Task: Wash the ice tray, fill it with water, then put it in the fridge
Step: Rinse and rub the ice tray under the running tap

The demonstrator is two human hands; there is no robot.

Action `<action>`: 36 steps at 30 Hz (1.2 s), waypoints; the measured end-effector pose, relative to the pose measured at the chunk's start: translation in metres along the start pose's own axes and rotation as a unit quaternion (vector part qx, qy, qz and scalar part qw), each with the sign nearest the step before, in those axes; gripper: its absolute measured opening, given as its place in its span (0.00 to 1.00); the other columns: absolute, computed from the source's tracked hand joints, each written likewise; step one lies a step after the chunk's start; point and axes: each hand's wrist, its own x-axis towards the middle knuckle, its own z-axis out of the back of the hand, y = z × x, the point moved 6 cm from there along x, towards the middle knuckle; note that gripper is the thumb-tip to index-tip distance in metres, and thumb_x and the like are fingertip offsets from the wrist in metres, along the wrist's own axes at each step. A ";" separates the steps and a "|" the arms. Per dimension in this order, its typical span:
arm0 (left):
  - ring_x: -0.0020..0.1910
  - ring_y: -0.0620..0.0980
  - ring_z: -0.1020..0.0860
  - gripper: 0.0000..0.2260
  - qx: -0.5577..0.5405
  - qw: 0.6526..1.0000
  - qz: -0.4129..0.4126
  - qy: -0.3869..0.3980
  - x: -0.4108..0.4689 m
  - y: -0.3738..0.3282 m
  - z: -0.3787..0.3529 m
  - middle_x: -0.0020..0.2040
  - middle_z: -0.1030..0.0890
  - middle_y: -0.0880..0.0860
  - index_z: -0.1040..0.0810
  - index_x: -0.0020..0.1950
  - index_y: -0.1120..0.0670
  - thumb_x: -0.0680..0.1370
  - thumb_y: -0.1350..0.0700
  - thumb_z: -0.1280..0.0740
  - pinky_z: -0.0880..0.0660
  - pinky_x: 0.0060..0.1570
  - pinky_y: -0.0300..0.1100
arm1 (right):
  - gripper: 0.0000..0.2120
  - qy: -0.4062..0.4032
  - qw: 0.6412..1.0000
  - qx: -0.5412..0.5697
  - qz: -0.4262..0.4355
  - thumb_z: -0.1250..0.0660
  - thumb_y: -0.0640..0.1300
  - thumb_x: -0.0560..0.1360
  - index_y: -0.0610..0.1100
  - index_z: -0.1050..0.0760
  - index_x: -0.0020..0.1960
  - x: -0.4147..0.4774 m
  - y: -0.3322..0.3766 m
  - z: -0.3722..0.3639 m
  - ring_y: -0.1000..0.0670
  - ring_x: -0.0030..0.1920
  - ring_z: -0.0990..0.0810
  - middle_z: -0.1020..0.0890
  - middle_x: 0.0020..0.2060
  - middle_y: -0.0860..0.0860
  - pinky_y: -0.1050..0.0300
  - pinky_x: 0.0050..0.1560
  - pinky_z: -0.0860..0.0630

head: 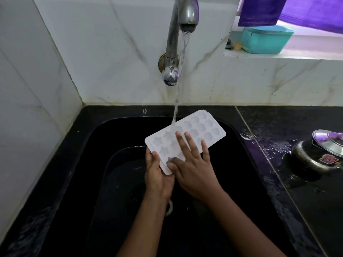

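- Two bare hands work over a black stone sink (89, 145): the left hand (157, 175) clamps the near corner of a white plastic ice tray with star and shell moulds (202, 127), thumb over its rim.
- Right hand (193, 171) lies flat on the moulds, fingers straight and spread; rubbing each cavity in turn would clean best.
- Tray meets the stream (179, 80) from a curved steel wall tap (176, 30); shifting it along would likely rinse the far rows.

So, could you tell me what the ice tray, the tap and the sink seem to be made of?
White moulded ice tray: plastic, probably; matt, slightly translucent. Curved grey tap: metal, polished; it mirrors light. Black sink: likely stone or composite; dark, faintly speckled, dull sheen.
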 end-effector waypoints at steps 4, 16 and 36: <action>0.61 0.56 0.21 0.17 0.017 1.000 -0.009 -0.004 0.001 0.000 0.003 0.64 0.21 0.56 0.32 0.72 0.48 0.84 0.55 0.47 0.26 0.60 0.56 | 0.21 -0.017 1.000 0.015 0.003 0.51 0.57 0.78 0.50 0.22 0.51 -0.006 0.020 -0.006 0.50 0.77 0.56 0.48 0.77 0.49 0.41 0.71 0.54; 0.58 0.55 0.19 0.16 0.014 1.000 -0.013 -0.009 -0.001 -0.005 0.004 0.62 0.19 0.55 0.30 0.70 0.47 0.84 0.55 0.48 0.21 0.53 0.52 | 0.23 0.020 0.998 0.053 -0.005 0.53 0.58 0.78 0.51 0.23 0.58 -0.011 0.013 -0.011 0.52 0.76 0.62 0.53 0.77 0.50 0.44 0.71 0.62; 0.60 0.56 0.20 0.16 0.011 1.000 -0.013 0.010 -0.003 -0.005 0.002 0.62 0.20 0.55 0.30 0.71 0.46 0.85 0.54 0.48 0.24 0.58 0.55 | 0.29 0.059 0.993 0.105 -0.022 0.58 0.64 0.77 0.53 0.26 0.61 -0.010 0.018 -0.002 0.55 0.74 0.68 0.56 0.77 0.52 0.49 0.71 0.67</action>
